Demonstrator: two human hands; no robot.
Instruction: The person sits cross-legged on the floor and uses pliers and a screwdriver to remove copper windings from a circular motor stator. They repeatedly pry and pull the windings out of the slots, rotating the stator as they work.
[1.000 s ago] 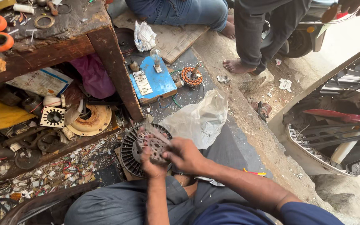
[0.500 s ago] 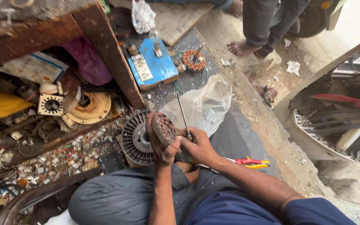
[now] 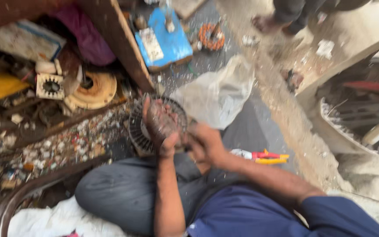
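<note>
We have a round, finned metal motor part (image 3: 148, 127) on the floor at the picture's centre, just ahead of our folded knee. Our left hand (image 3: 161, 125) is clamped over its top face, fingers spread, likely to steady it. Our right hand (image 3: 205, 145) sits at three o'clock of the part, fingers curled in toward its rim; the blur hides whether it grips anything. Both forearms angle up from six o'clock, elbows bent. At three o'clock of that hand lie red-and-yellow pliers (image 3: 264, 156); at one o'clock, a crumpled plastic bag (image 3: 218, 94). A blue box (image 3: 163, 41) rests at twelve.
</note>
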